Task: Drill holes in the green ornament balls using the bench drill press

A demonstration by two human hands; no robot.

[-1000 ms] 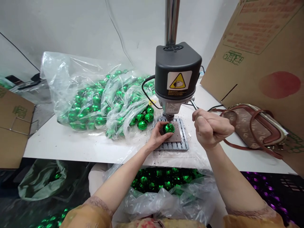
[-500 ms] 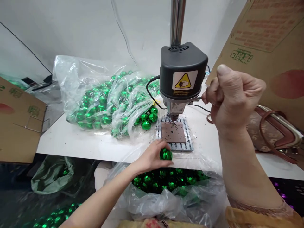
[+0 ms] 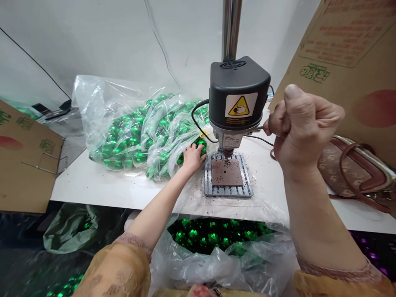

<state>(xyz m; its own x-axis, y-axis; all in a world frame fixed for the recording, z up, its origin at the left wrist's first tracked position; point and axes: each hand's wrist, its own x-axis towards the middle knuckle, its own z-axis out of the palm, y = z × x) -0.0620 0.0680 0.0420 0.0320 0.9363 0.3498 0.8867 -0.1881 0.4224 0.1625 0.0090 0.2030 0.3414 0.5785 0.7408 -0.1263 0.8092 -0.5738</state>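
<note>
A small bench drill point(image 3: 239, 99) stands on a white table point(image 3: 102, 185), its bit over a brown block point(image 3: 226, 172) on a grey slotted base. My right hand point(image 3: 301, 126) is a raised fist closed round the drill's thin lever. My left hand point(image 3: 192, 156) reaches to the loose green shiny balls point(image 3: 201, 144) spilling from a clear bag point(image 3: 136, 128) left of the drill; its fingers curl over them, and I cannot see whether one is gripped.
Below the table edge an open plastic bag point(image 3: 216, 247) holds several green balls. A patterned handbag point(image 3: 355, 173) lies to the right, with a large cardboard sheet point(image 3: 349, 53) behind it. Another cardboard box point(image 3: 24, 161) sits at the left. Purple balls show at the lower right.
My left hand carried a green ball off the brown block to the table's front edge, then went to the loose balls by the bag without it. My right fist rose with the lever.
</note>
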